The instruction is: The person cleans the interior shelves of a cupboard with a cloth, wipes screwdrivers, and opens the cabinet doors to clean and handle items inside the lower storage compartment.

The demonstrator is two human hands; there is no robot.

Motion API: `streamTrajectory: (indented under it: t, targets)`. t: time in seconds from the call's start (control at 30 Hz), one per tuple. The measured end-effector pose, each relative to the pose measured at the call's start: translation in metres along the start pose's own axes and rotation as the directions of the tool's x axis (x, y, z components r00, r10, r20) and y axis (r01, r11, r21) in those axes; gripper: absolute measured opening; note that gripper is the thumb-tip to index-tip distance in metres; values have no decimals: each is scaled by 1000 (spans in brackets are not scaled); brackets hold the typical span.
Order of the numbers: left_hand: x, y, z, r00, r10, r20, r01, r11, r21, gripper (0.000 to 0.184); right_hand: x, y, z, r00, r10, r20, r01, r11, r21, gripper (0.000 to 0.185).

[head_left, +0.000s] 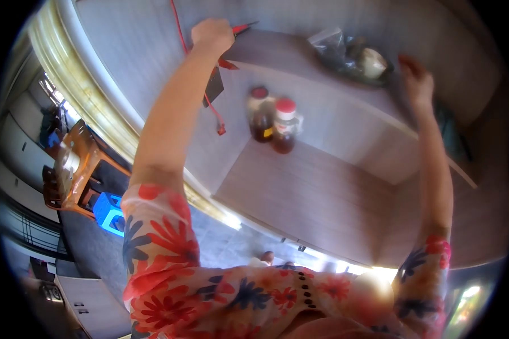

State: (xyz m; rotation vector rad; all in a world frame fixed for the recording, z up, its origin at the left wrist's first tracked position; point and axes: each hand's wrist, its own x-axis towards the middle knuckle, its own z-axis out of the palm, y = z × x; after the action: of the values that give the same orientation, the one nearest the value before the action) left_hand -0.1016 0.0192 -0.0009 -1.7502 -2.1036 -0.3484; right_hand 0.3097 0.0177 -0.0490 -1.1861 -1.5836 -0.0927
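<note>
My left hand [212,35] is raised at the upper left of the cabinet, closed around a slim red-and-black tool [242,28] with a thin dark tip. Its exact kind is unclear. Close to that wrist, a red cord [178,22] runs down the side panel to a red plug [221,130]. A small red piece [227,64] shows just below the hand. My right hand [418,82] reaches over the upper shelf [277,50], fingers stretched out and somewhat blurred. Beside it lies a clear plastic bag [329,44] with a round pale thing [373,63]; hand and bag look apart.
Two dark jars stand in the lower compartment, one with a red-and-white lid [285,107], the other with a dark red lid [259,92]. Left, outside the cabinet, are a wooden table [85,164] and a blue stool [108,212]. A dark green item [451,133] lies beyond my right forearm.
</note>
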Motion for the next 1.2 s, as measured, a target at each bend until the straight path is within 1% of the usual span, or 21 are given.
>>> streamTrajectory:
  t: [0.03, 0.17, 0.27, 0.37, 0.47, 0.67, 0.93, 0.97, 1.03, 1.07, 1.13, 1.17, 1.2]
  targets:
    - [9, 1, 1, 1000, 0, 23, -1, 1000, 12, 22, -3, 4, 1, 1000, 16, -16, -17, 1000, -21, 20]
    - [30, 0, 16, 1000, 16, 6, -16, 994, 109, 22, -14, 2, 4, 998, 53, -34, -57, 990, -131, 20]
    - [35, 3, 26, 999, 32, 33, -36, 988, 151, 23, -12, 4, 6, 999, -1, -34, -5, 984, -181, 20]
    - [39, 6, 29, 999, 34, 25, -38, 985, 166, 24, -16, -3, 7, 1000, 3, -27, -8, 987, -162, 20]
    - [42, 7, 29, 998, 52, 28, -56, 981, 183, 25, -16, 2, 7, 999, -35, -29, 30, 984, -174, 19]
    - [41, 8, 25, 993, 93, 72, -109, 956, 273, 25, -16, 3, 7, 996, -80, -30, 71, 968, -243, 19]
    - [40, 7, 13, 989, 111, 96, -139, 923, 358, 28, -18, 2, 5, 999, -28, -35, 19, 971, -236, 20]
    - [40, 7, 12, 991, 98, 93, -124, 929, 349, 26, -18, 2, 6, 999, -21, -32, 13, 972, -234, 20]
    - [42, 8, 13, 994, 69, 82, -92, 943, 321, 24, -16, 3, 8, 1000, -2, -28, -3, 986, -168, 20]
    - [43, 8, 14, 994, 84, 67, -100, 948, 302, 24, -16, 5, 7, 1000, 6, -29, -10, 989, -145, 20]
    - [44, 5, 17, 992, 121, 33, -125, 958, 259, 25, -18, 1, 7, 999, -29, -32, 23, 982, -188, 20]
    - [45, 6, 17, 993, 105, 53, -116, 956, 268, 25, -18, 0, 7, 1000, 8, -16, -10, 991, -135, 20]
    - [45, 7, 14, 994, 87, 72, -104, 955, 279, 25, -17, -1, 7, 1000, 22, -21, -24, 991, -131, 20]
